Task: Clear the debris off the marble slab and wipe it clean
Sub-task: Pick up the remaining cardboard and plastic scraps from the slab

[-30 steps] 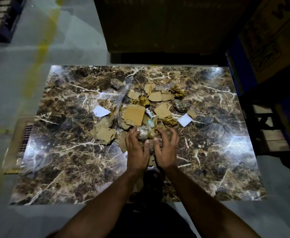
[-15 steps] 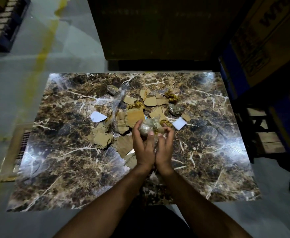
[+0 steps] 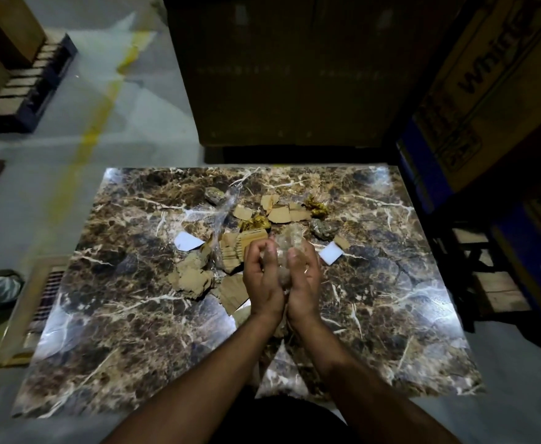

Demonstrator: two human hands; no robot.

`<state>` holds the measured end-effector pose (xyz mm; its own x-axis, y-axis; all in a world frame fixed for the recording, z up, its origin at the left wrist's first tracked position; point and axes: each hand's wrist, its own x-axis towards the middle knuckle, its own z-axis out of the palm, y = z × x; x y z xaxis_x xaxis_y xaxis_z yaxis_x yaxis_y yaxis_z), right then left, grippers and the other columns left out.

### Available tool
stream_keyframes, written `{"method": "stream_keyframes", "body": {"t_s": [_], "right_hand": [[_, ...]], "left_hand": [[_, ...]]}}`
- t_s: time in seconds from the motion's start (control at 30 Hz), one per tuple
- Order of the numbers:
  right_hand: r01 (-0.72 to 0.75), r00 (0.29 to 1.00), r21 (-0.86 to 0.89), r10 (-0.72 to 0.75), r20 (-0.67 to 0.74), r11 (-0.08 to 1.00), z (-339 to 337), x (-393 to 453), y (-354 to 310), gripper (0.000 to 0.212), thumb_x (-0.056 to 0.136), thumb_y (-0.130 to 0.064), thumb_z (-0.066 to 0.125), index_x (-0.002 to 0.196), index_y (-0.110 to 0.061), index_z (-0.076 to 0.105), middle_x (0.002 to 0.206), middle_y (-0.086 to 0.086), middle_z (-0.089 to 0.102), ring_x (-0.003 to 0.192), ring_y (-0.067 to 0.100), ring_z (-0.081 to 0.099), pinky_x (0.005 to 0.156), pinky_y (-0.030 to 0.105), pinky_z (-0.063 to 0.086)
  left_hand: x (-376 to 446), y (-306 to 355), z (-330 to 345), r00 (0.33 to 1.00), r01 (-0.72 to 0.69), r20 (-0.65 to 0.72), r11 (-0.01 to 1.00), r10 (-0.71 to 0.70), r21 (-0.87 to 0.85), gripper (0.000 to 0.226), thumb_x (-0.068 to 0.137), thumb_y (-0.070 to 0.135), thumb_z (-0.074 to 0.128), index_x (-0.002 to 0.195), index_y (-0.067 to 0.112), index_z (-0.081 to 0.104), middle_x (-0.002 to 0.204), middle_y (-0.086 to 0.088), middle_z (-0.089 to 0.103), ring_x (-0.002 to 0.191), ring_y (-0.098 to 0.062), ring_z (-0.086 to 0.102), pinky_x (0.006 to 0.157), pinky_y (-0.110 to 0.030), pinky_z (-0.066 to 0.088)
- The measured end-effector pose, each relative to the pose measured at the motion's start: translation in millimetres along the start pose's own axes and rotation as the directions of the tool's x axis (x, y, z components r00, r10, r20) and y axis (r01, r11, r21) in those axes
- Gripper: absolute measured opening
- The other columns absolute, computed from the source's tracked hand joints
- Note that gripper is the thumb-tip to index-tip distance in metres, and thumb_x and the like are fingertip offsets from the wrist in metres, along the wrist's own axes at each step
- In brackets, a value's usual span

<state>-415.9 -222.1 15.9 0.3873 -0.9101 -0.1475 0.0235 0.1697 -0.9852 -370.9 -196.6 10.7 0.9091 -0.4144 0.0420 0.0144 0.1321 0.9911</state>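
Marble slab (image 3: pixel 391 315) lay flat on the floor, brown with white veins, the debris bunched at its centre and far half. Torn cardboard pieces (image 3: pixel 195 278) made up the biggest share, then two grey stones (image 3: pixel 323 229), gold foil wads (image 3: pixel 258 223), two white paper scraps (image 3: pixel 188 242) and loose clear film (image 3: pixel 222 216).

Left hand (image 3: pixel 262 277) and right hand (image 3: pixel 304 277) were raised side by side above the pile, fingers curled in, cupping a crumpled clear plastic wad (image 3: pixel 290 243) between them.

Judgement: compact the wad tight, keep palms together so nothing drops back, carry it off the slab, then gather cardboard before wiping; lift the stones, don't drag them.

Writing: carton (image 3: pixel 487 84) at upper right read "Whirl", rest cut off. Other print too dark to read.
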Motion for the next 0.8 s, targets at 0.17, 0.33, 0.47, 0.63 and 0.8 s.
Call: {"method": "stream_keyframes", "body": {"t_s": [0.17, 0.33, 0.47, 0.63, 0.8], "right_hand": [[-0.024, 0.999, 0.081, 0.026, -0.019, 0.996, 8, -5, -6, 0.037, 0.068, -0.058, 0.078, 0.103, -0.049, 0.071, 0.134, 0.015, 0.059, 0.123, 0.031, 0.062, 0.099, 0.051, 0.056], [0.024, 0.994, 0.026, -0.022, -0.108, 0.999, 12, 1, -20, 0.04, 0.069, -0.047, 0.079, 0.107, -0.036, 0.072, 0.123, 0.014, 0.067, 0.111, 0.032, 0.067, 0.089, 0.054, 0.059], [0.006, 0.993, 0.133, 0.01, -0.114, 0.991, 7, 12, -35, 0.034, 0.073, -0.026, 0.081, 0.105, -0.023, 0.072, 0.111, 0.017, 0.069, 0.096, 0.029, 0.068, 0.063, 0.027, 0.058], [-0.152, 0.975, 0.487, 0.211, -0.068, 0.86, 1, 23, -62, 0.038, 0.086, -0.006, 0.074, 0.121, -0.011, 0.059, 0.108, 0.01, 0.068, 0.078, 0.022, 0.069, 0.053, 0.03, 0.056], [-0.192, 0.964, 0.542, 0.261, -0.054, 0.818, 1, 26, -78, 0.054, 0.076, -0.023, 0.077, 0.123, -0.01, 0.054, 0.098, 0.007, 0.067, 0.07, 0.018, 0.065, 0.061, 0.033, 0.051]], "left_hand": [[8, 6, -4, 0.998, 0.066, -0.003, 0.997, -0.066, -0.041, 0.022, 0.091, 0.046, 0.052, 0.078, 0.03, 0.061, 0.087, -0.024, 0.055, 0.078, -0.026, 0.053, 0.072, -0.039, 0.045], [10, 22, 2, 0.988, 0.03, 0.152, 0.997, -0.02, -0.066, 0.027, 0.107, 0.02, 0.037, 0.114, 0.003, 0.056, 0.107, -0.004, 0.061, 0.089, -0.003, 0.063, 0.075, -0.018, 0.051], [19, 25, 1, 0.966, 0.12, 0.245, 0.984, -0.084, -0.135, 0.044, 0.103, 0.051, 0.037, 0.131, 0.023, 0.055, 0.136, -0.005, 0.056, 0.126, -0.026, 0.057, 0.1, -0.047, 0.051], [20, 0, -19, 0.932, 0.352, 0.154, 0.924, -0.329, -0.151, 0.059, 0.092, 0.074, 0.041, 0.132, 0.033, 0.056, 0.143, -0.007, 0.055, 0.134, -0.031, 0.049, 0.111, -0.057, 0.037], [0, -9, -21, 0.751, 0.659, 0.208, 0.69, -0.626, -0.3, 0.06, 0.101, 0.06, 0.03, 0.129, 0.017, 0.06, 0.133, -0.021, 0.062, 0.125, -0.04, 0.057, 0.109, -0.058, 0.041]]}}
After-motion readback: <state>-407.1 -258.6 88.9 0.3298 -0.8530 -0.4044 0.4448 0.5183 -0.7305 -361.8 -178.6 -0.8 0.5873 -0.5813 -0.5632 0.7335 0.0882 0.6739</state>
